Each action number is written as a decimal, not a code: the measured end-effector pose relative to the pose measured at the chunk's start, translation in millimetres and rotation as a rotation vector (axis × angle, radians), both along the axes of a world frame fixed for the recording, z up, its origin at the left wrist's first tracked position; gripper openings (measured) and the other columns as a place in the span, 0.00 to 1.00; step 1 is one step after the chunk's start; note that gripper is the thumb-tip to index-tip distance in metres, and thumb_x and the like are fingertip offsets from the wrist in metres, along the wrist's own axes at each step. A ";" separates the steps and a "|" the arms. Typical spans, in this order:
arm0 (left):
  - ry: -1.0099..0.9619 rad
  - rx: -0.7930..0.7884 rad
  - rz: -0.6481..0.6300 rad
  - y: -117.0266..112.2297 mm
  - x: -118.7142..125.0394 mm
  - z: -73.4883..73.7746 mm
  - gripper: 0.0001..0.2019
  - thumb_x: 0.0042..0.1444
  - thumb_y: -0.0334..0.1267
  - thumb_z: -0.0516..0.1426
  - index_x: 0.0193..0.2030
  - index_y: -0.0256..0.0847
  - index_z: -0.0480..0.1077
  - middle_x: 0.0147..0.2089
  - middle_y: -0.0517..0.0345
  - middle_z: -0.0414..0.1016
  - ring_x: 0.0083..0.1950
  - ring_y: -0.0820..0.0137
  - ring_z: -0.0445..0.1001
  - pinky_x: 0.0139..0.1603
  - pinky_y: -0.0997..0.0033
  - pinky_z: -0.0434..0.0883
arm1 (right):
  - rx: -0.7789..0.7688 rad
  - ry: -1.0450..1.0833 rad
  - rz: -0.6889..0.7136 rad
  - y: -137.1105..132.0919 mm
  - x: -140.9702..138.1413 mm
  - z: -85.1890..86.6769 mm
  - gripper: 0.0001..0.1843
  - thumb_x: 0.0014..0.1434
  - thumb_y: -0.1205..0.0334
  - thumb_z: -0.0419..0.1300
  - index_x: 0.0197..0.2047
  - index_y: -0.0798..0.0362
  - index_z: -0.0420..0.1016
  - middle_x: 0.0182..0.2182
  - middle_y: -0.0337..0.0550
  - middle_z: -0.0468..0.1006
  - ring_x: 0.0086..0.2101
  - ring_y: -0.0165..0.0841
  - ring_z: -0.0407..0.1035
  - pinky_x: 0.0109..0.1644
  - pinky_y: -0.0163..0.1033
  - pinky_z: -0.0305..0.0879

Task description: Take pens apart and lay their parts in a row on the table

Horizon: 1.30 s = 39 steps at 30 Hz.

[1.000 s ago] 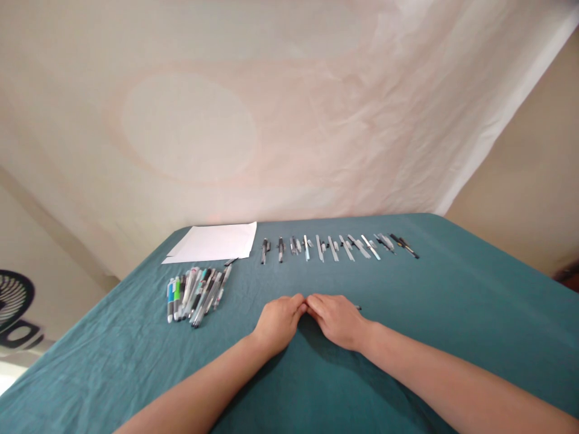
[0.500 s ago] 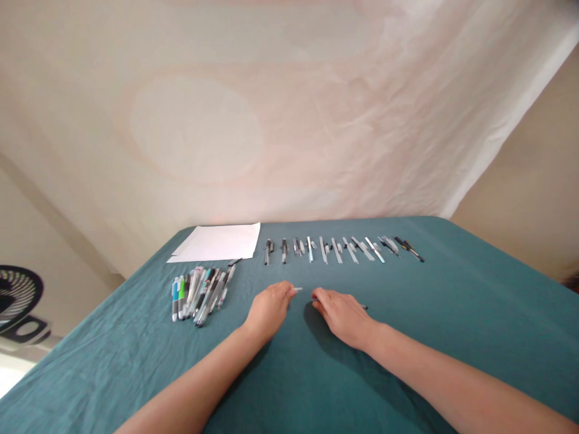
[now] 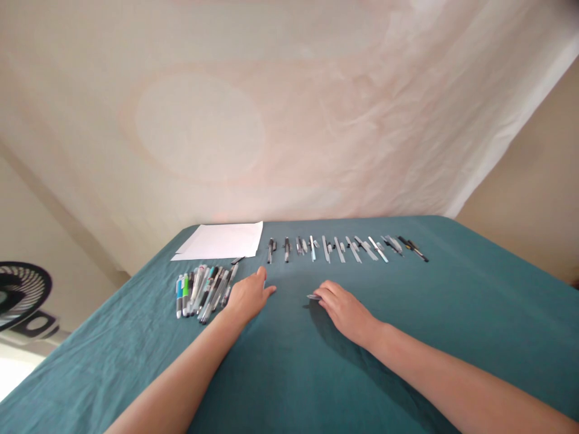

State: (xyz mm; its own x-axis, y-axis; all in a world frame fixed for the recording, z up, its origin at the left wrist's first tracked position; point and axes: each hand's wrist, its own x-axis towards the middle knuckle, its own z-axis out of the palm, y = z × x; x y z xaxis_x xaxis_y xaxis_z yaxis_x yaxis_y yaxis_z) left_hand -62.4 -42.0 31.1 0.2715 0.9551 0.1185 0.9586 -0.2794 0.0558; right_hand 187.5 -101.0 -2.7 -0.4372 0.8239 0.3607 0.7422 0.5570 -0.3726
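My right hand (image 3: 344, 308) rests low on the teal tablecloth (image 3: 407, 337), closed on a pen whose dark tip (image 3: 313, 296) pokes out to the left of its fingers. My left hand (image 3: 248, 296) lies further left, right beside a pile of several pens and markers (image 3: 203, 288). Its thumb is raised and its fingers are curled around a small pen cap that hardly shows. The two hands are apart.
A row of several pens and caps (image 3: 348, 248) is laid out along the far edge of the table. White paper sheets (image 3: 221, 240) lie at the far left corner. A pale cloth backdrop (image 3: 271, 120) hangs behind. A fan (image 3: 18, 292) stands off the table's left.
The hands touched at the table's middle, then drew apart. The left hand carried the small pale cap leftwards to the pen pile. The right hand stayed put with the pen.
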 end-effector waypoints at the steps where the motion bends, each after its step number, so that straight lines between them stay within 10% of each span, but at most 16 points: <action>1: -0.042 0.017 -0.030 -2.7 2.2 3.0 0.13 0.56 0.46 0.53 0.44 0.40 0.62 0.39 0.52 0.72 0.38 0.65 0.73 0.36 0.71 0.65 | -0.006 0.005 -0.003 0.3 0.1 0.4 0.12 0.63 0.66 0.47 0.46 0.52 0.69 0.39 0.46 0.70 0.40 0.33 0.66 0.43 0.37 0.62; 8: -0.403 -0.094 -0.479 -34.4 35.5 6.1 0.13 0.56 0.44 0.54 0.47 0.44 0.67 0.40 0.58 0.71 0.39 0.71 0.70 0.40 0.75 0.65 | -0.088 0.009 0.008 -2.2 -2.5 4.3 0.14 0.64 0.58 0.47 0.46 0.52 0.70 0.36 0.44 0.74 0.40 0.33 0.68 0.44 0.36 0.61; 22: -0.374 0.003 -0.607 -39.9 40.8 -0.6 0.13 0.61 0.43 0.48 0.46 0.43 0.69 0.40 0.53 0.74 0.43 0.68 0.71 0.47 0.69 0.64 | -0.280 0.021 0.106 -2.0 3.9 17.1 0.15 0.64 0.56 0.46 0.42 0.51 0.71 0.36 0.43 0.76 0.38 0.33 0.70 0.40 0.34 0.60; 39: -0.486 0.202 -0.323 -15.2 19.4 -0.8 0.08 0.60 0.39 0.50 0.40 0.42 0.69 0.38 0.56 0.73 0.41 0.69 0.70 0.44 0.71 0.65 | -0.833 0.776 0.047 21.7 26.9 4.7 0.26 0.56 0.37 0.46 0.32 0.54 0.62 0.20 0.34 0.62 0.19 0.22 0.54 0.21 0.28 0.48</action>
State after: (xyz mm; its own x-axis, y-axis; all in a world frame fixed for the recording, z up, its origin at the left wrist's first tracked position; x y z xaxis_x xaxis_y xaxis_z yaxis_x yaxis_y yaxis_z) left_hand -43.0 -57.2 30.3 0.4125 0.7796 0.4713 0.7020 -0.6017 0.3810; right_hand 214.4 -79.3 1.9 -0.3711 0.9227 -0.1045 0.1350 -0.0577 -0.9892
